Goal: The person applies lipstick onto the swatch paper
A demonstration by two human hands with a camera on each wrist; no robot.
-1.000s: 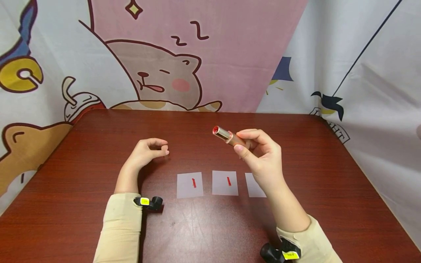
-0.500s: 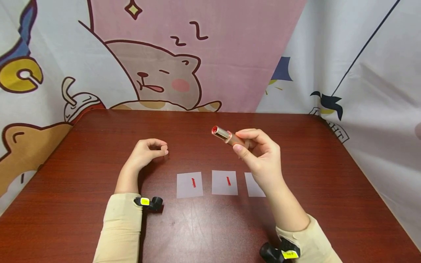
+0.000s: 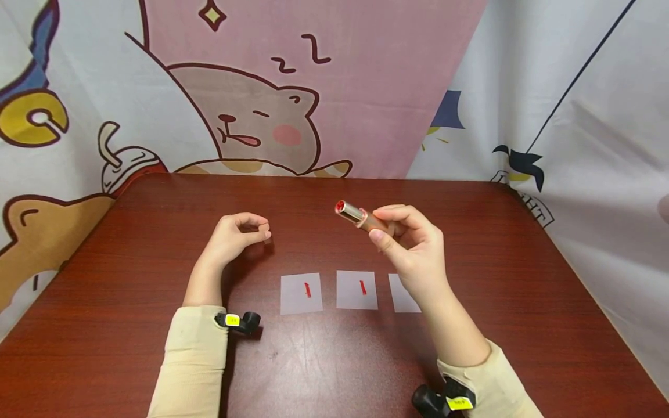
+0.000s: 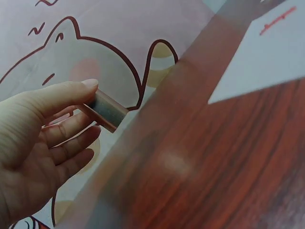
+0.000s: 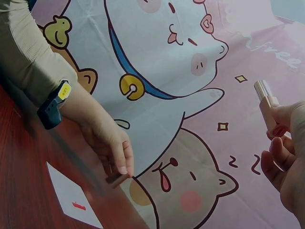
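Observation:
My right hand [image 3: 418, 247] pinches a gold lipstick [image 3: 356, 215] between thumb and fingers. It is uncapped and raised above the table, tilted up to the left, with red showing at its open end. The left hand [image 3: 232, 239] hovers over the table at the left. Its thumb and index finger pinch a short brown lipstick cap [image 4: 109, 110], which the fingers mostly hide in the head view. Below and between the hands lie a left paper square [image 3: 292, 299] and a middle one [image 3: 349, 299], each with a red stroke. A right paper square [image 3: 402, 293] is partly hidden by my right hand.
The reddish-brown wooden table [image 3: 308, 371] spreads under both arms. A cartoon-printed curtain [image 3: 366, 87] hangs close behind its far edge and along the sides. A small black camera [image 3: 250, 323] sits at my left cuff, another camera [image 3: 428, 400] at the right.
My left hand has risen slightly and shifted a little right with the cap. The right hand and lipstick have drifted very slightly left. The paper squares stay put.

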